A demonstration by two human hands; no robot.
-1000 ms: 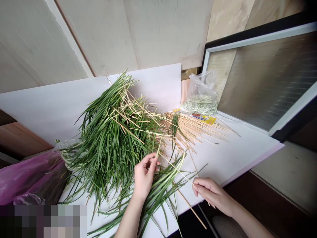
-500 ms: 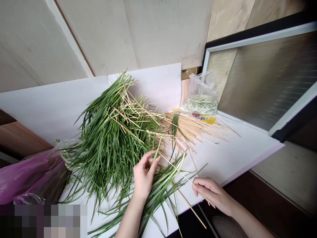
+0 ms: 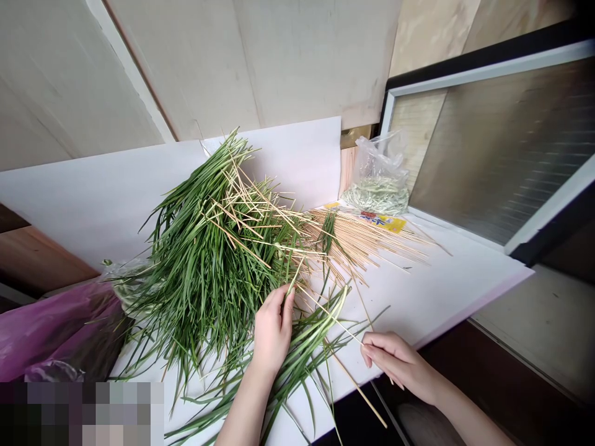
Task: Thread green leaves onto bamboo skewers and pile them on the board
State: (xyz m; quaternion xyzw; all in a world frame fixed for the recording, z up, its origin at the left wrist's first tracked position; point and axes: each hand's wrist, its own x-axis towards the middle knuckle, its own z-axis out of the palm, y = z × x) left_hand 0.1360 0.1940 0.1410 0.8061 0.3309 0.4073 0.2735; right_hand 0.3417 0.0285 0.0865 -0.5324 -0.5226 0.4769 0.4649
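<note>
My left hand (image 3: 273,328) is closed in a pinch on a pale green stalk (image 3: 295,276), in front of the large heap of long green leaves (image 3: 204,266). A thin wooden stick (image 3: 332,317) slants from beside the stalk down to my right hand (image 3: 395,359), whose fingers are closed on its lower end. Below the stick, loose green stalks (image 3: 302,353) lie across the white tabletop. Many wooden sticks (image 3: 353,238) lie spread beyond my hands, with a few leaves across them. More sticks rest on top of the heap.
A clear plastic bag (image 3: 379,192) with pale green pieces stands at the back right. A purple bag (image 3: 60,328) is at the left. A framed glass panel (image 3: 493,148) leans on the right. The white table (image 3: 441,285) ends at its right front edge.
My left hand has turned slightly, and its fingers have drawn closer together around the stalk. My right hand and the stick have hardly moved.
</note>
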